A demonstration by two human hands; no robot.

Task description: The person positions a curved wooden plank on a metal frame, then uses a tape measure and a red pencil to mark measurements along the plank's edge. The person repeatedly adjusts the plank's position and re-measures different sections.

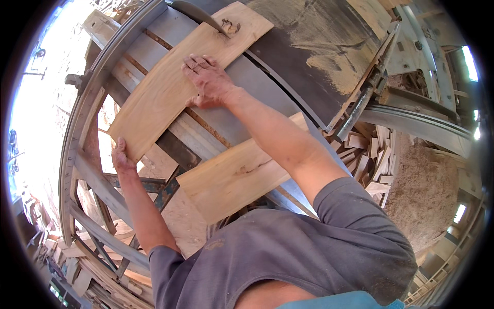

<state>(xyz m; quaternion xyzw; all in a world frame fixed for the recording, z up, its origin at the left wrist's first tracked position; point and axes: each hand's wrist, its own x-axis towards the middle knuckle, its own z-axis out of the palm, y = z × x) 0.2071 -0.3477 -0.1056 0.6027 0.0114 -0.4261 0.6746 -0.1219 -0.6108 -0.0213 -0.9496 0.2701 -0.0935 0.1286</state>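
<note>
A long pale wooden board lies slantwise across the metal saw table. Its far end, marked by a dark knot, reaches under the tip of a dark curved blade-like piece. My left hand grips the board's near left end, its underside fingers hidden. Flat on top of the board, near its right edge, rests my right hand with fingers stretched out. A second, shorter wooden board lies nearer my body, partly covered by my right forearm.
A curved-looking metal rail runs along the left. Sawdust coats the dark table surface at the far right. Wood offcuts lie piled below the table at right, beside a sawdust heap. More timber lies at lower left.
</note>
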